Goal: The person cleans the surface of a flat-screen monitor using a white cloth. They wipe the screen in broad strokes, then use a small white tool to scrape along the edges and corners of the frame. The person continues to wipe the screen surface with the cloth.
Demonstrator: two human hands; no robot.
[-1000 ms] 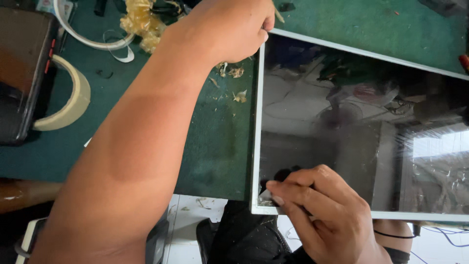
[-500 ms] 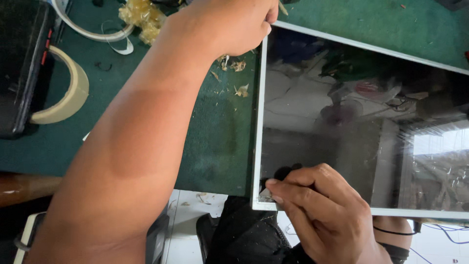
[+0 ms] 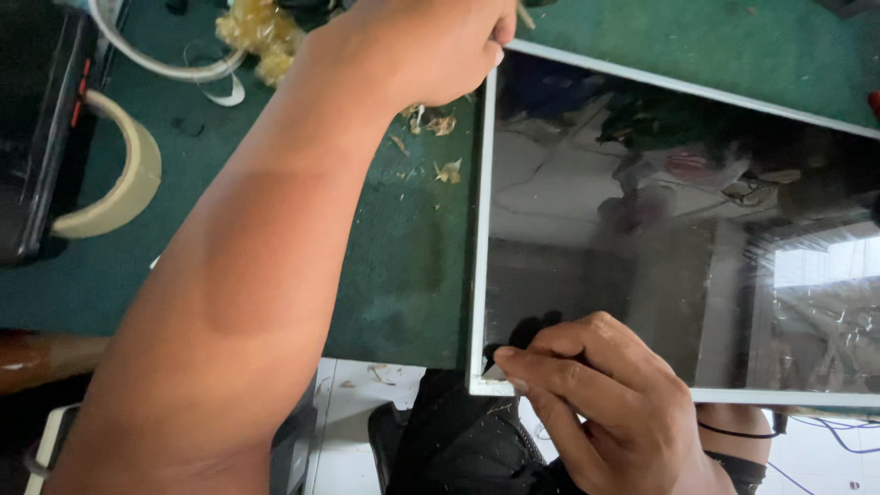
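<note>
A large flat display panel [image 3: 678, 220] with a glossy dark face and a thin pale metal rim lies on the green mat [image 3: 403, 257], its near edge overhanging the bench. My left hand [image 3: 431, 46] reaches across to the panel's far left corner and grips the rim there. At the near left corner my right hand [image 3: 596, 403] has its fingers pinched together on the rim. Whether something thin is between those fingertips I cannot tell.
A roll of beige tape [image 3: 115, 179] lies on the mat at the left beside a dark device [image 3: 37, 137]. Crumpled yellowish scraps [image 3: 261, 32] and small debris [image 3: 435, 128] sit near the far corner. A white cable loop [image 3: 165, 60] lies at the top left. Floor shows below the bench edge.
The view has shifted slightly; both hands stay at their corners of the panel, with no clear movement of the panel itself.
</note>
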